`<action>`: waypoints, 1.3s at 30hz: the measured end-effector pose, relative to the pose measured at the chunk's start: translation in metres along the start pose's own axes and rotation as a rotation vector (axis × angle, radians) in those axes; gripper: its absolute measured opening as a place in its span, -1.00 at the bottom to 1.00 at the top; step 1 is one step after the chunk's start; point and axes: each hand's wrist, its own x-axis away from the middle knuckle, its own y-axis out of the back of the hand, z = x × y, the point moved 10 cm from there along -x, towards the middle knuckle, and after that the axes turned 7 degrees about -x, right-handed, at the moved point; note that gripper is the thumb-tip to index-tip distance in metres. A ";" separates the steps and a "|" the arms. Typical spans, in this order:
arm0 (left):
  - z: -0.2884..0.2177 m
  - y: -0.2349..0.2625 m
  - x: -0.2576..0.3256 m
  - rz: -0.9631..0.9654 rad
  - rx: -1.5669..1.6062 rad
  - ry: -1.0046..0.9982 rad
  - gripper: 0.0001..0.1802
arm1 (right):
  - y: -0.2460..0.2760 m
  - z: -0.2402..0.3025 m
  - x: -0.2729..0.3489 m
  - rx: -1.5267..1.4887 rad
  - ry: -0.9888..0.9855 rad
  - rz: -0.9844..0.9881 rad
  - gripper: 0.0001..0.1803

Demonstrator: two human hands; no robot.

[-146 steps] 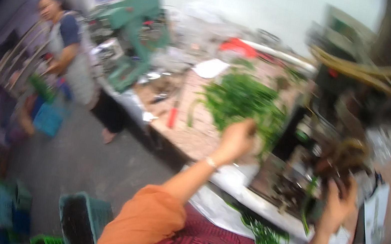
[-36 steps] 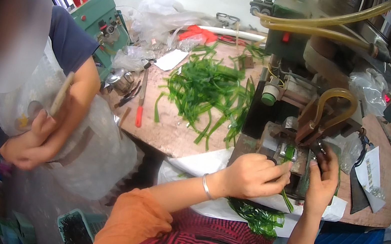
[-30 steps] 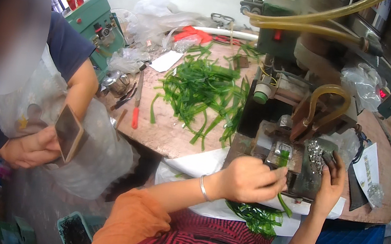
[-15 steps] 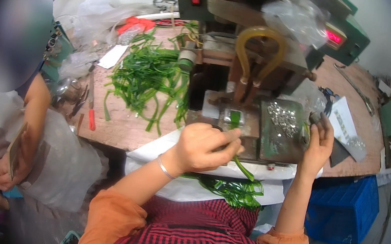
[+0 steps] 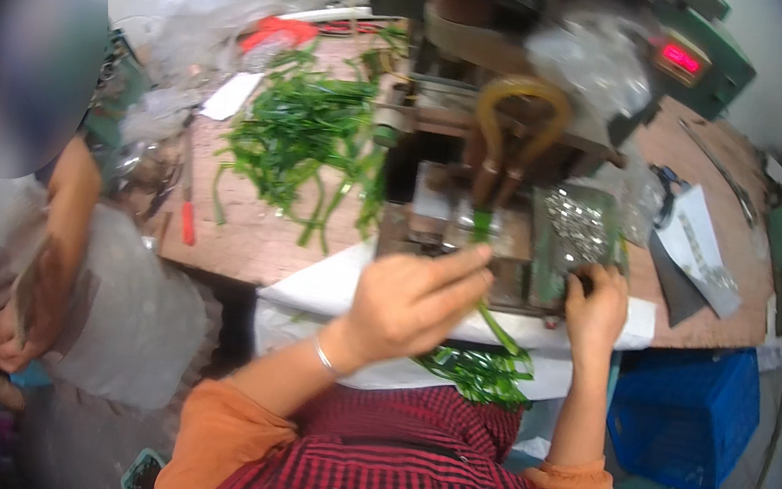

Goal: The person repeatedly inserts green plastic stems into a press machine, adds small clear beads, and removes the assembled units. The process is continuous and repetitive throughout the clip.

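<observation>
The green strip is at the front of the machine, its far end at a small metal block, its loose tail bending out toward the lap. The left hand has its grip closed on it, thumb and forefinger pinching, and those fingers hide the strip's middle stretch. Over at the tray, the right hand dips curled fingers to the near edge, beside the shiny bits; whether its grip holds one, you cannot tell. Blur smears the bits together, and the machine's top is cut off by the upper edge. A bundle of strips sits just above the lap, while a loose pile spreads over the surface. On the left stands a co-worker, head blurred out, the flat thing in hand hard to make out.
</observation>
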 end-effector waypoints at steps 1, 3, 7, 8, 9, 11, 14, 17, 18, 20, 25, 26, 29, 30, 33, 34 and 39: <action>-0.002 0.005 0.009 -0.010 0.029 0.054 -0.69 | 0.001 0.000 0.001 -0.001 0.033 -0.041 -0.90; 0.004 0.031 0.028 0.007 -0.195 0.091 -0.69 | 0.000 -0.007 0.006 -0.082 0.005 -0.098 -0.89; 0.103 0.085 0.062 -0.004 -0.473 0.453 -0.80 | 0.005 -0.026 0.012 -0.336 -0.113 -0.172 -0.81; 0.127 0.089 0.065 0.074 -0.581 0.534 -0.86 | 0.010 -0.020 0.009 -0.349 -0.062 -0.222 -0.79; 0.147 0.081 0.069 0.169 -0.623 0.563 -0.87 | 0.012 -0.016 0.007 -0.369 -0.020 -0.233 -0.79; 0.182 0.064 0.087 0.371 -0.728 0.633 -0.87 | 0.008 -0.004 -0.001 -0.427 0.069 -0.230 -0.79; 0.225 0.019 0.126 0.649 -0.955 0.805 -0.82 | -0.003 0.018 -0.015 -0.490 0.094 -0.273 -0.82; 0.260 0.004 0.154 0.591 -0.952 1.011 -0.75 | -0.022 0.017 -0.025 -0.515 -0.036 -0.188 -0.82; 0.265 0.000 0.156 0.584 -0.840 1.075 -0.75 | -0.028 0.013 -0.025 -0.531 -0.086 -0.151 -0.81; 0.272 0.002 0.152 0.558 -0.618 1.183 -0.76 | -0.016 0.005 -0.020 -0.360 0.008 -0.192 -0.78; 0.264 0.096 0.131 0.091 -0.369 1.056 -0.85 | 0.019 -0.044 0.025 -0.416 -0.114 -0.293 -0.79; 0.269 0.105 0.138 0.108 -0.413 1.089 -0.85 | 0.026 -0.053 0.030 -0.396 -0.153 -0.289 -0.80; 0.282 0.108 0.166 0.094 -0.444 1.134 -0.85 | 0.022 -0.033 0.026 -0.738 -0.166 -0.178 -0.81; 0.282 0.098 0.159 0.096 -0.446 1.046 -0.86 | 0.024 -0.010 0.022 -0.836 -0.143 -0.131 -0.81; 0.261 0.064 0.122 0.070 -0.467 0.751 -0.86 | 0.028 0.075 -0.005 -0.887 0.013 0.082 -0.80; 0.252 0.056 0.109 0.034 -0.378 0.805 -0.85 | 0.026 0.094 -0.017 -0.924 0.075 0.090 -0.81; 0.201 0.036 0.109 -0.196 0.088 0.976 -0.84 | -0.020 0.119 -0.028 -1.133 -0.029 0.053 -0.65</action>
